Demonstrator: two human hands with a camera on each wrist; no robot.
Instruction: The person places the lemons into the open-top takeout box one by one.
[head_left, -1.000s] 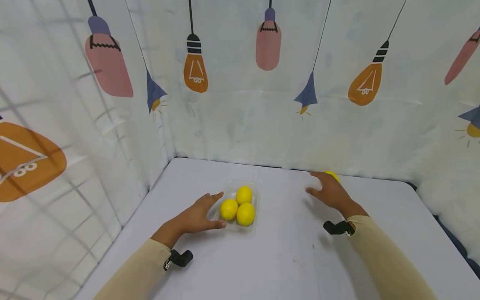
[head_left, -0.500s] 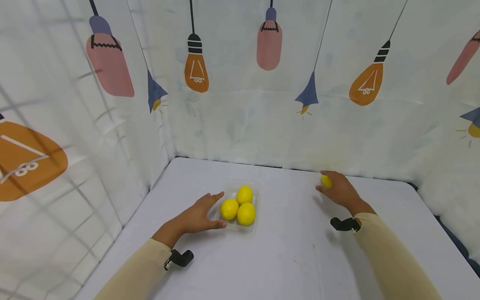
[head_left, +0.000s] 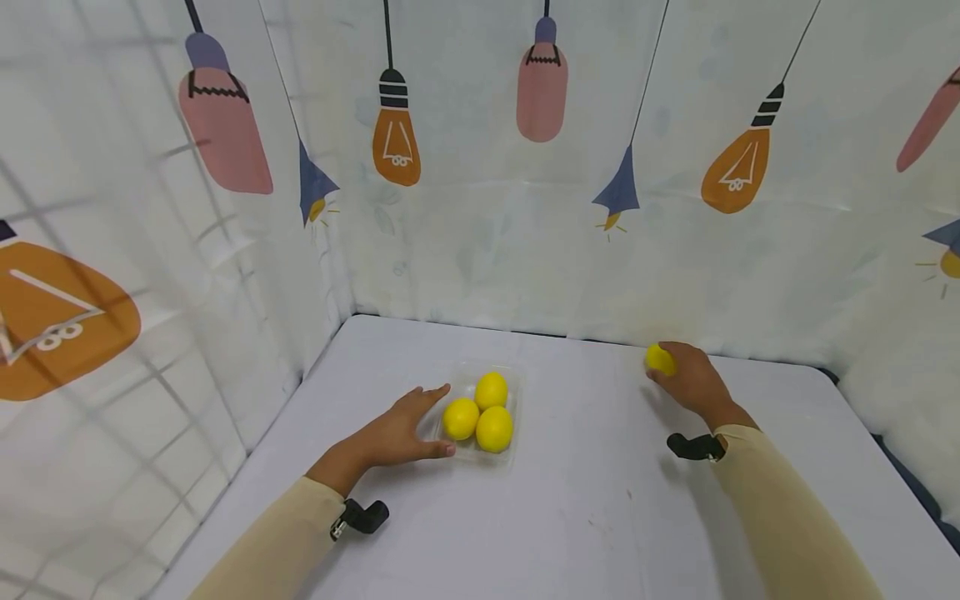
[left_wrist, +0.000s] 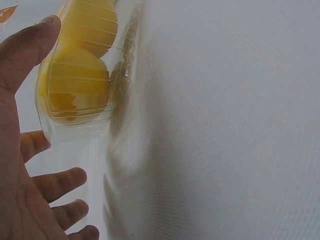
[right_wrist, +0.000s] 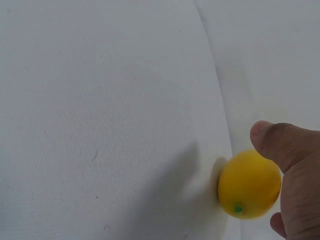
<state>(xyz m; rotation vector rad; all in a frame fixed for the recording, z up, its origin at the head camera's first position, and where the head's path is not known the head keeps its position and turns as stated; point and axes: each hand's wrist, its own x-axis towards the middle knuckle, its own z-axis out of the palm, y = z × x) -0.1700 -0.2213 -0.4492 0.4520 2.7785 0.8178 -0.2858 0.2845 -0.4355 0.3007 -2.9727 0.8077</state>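
Note:
Three yellow lemons (head_left: 494,429) sit together in a clear plastic container (head_left: 487,458) left of the table's middle. My left hand (head_left: 405,429) lies spread at its left side, thumb and fingers apart. In the left wrist view the thumb (left_wrist: 32,47) overlaps the container's wall, behind which two lemons (left_wrist: 77,82) show. Near the far table edge my right hand (head_left: 693,379) holds another lemon (head_left: 660,360) between thumb and fingers. The right wrist view shows this lemon (right_wrist: 250,185) with its green tip, low over the cloth; most of the fingers are hidden there.
A white cloth covers the table (head_left: 570,500), with a few small marks near its middle. A white curtain (head_left: 495,233) printed with lamps and bulbs hangs close behind the far edge and along the left side.
My right hand has moved right and closed round the lemon at the far edge, which was mostly hidden behind it before. The left hand and the container have stayed put.

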